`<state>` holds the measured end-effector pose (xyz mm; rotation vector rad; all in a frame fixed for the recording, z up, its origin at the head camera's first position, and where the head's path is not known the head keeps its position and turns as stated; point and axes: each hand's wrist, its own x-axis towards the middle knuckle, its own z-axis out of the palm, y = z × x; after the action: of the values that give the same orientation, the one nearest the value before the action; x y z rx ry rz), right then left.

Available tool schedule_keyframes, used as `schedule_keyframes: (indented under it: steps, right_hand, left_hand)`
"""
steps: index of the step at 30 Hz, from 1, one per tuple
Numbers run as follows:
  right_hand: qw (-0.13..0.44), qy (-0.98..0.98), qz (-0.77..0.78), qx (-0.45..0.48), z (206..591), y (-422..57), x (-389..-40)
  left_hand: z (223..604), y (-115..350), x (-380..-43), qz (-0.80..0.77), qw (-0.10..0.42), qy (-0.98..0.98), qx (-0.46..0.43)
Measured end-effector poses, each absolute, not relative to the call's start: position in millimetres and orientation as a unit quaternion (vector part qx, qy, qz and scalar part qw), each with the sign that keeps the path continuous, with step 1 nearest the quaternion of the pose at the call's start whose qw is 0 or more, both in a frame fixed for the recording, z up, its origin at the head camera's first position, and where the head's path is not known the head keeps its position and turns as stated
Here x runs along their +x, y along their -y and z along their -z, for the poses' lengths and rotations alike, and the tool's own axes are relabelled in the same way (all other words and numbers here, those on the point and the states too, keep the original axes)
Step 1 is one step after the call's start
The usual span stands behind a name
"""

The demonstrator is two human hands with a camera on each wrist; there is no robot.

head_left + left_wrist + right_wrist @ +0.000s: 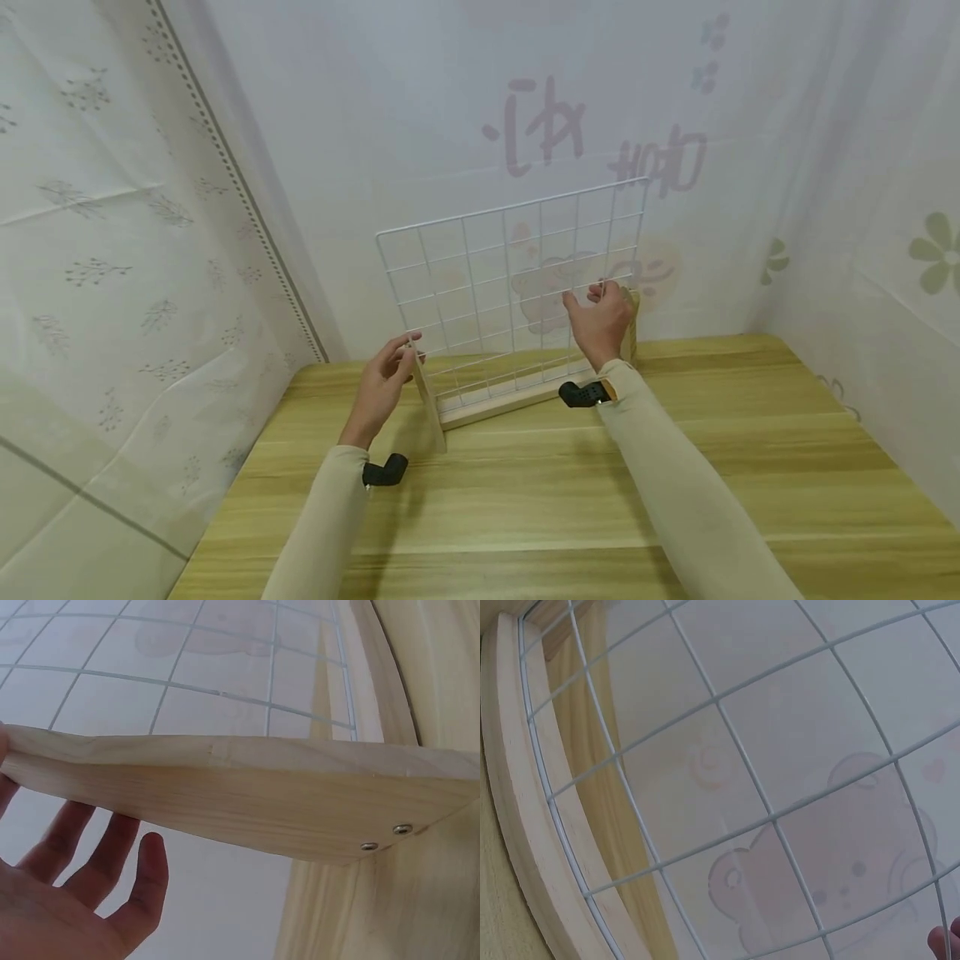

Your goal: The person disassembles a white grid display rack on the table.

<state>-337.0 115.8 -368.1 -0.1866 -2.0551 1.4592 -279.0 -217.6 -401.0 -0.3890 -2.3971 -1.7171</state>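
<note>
A white wire grid (pixel 487 283) stands upright, leaning slightly back, in a pale wooden stand whose base bar (pixel 517 396) runs along its lower edge. My left hand (pixel 381 387) holds the upper end of the stand's left side panel (pixel 225 787), thumb on one side and fingers on the other. Two screws (pixel 403 829) show near that panel's foot. Over at the grid's right part, my right hand (pixel 602 323) has its fingers curled at a wire, just left of the right side panel (pixel 632 325). In the right wrist view only its fingertips (pixel 937 943) show, at the wire.
The stand sits toward the back of a wood-grain table (pixel 487 508). A pale printed curtain (pixel 360 108) hangs close behind it, with a leaf-patterned curtain (pixel 112 250) on the left and another on the right. Black wrist mounts (pixel 386 471) are strapped on both forearms.
</note>
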Motion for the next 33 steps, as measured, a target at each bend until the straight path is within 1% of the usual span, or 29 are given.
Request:
schedule_keyframes:
  steps: [9, 15, 20, 24, 29, 33]
  right_hand:
    - [0.308, 0.783, -0.537, -0.061, 370, -120, -337]
    - [0.288, 0.803, -0.518, -0.060, 368, -125, -335]
    - [0.273, 0.814, -0.508, -0.068, 365, -129, -334]
    - [0.281, 0.819, -0.493, -0.083, 353, -130, -335]
    - [0.304, 0.813, -0.491, -0.077, 325, -128, -338]
    - [0.296, 0.812, -0.498, -0.071, 312, -129, -339]
  left_hand:
    - [404, 213, -276, 0.575, 0.120, 0.792, -0.167]
    - [405, 209, -274, 0.549, 0.124, 0.812, -0.152]
    - [405, 206, -274, 0.535, 0.129, 0.819, -0.162]
    - [404, 207, -274, 0.520, 0.131, 0.826, -0.172]
    - [401, 210, -273, 0.517, 0.132, 0.829, -0.165]
    - [400, 210, -274, 0.522, 0.134, 0.830, -0.145]
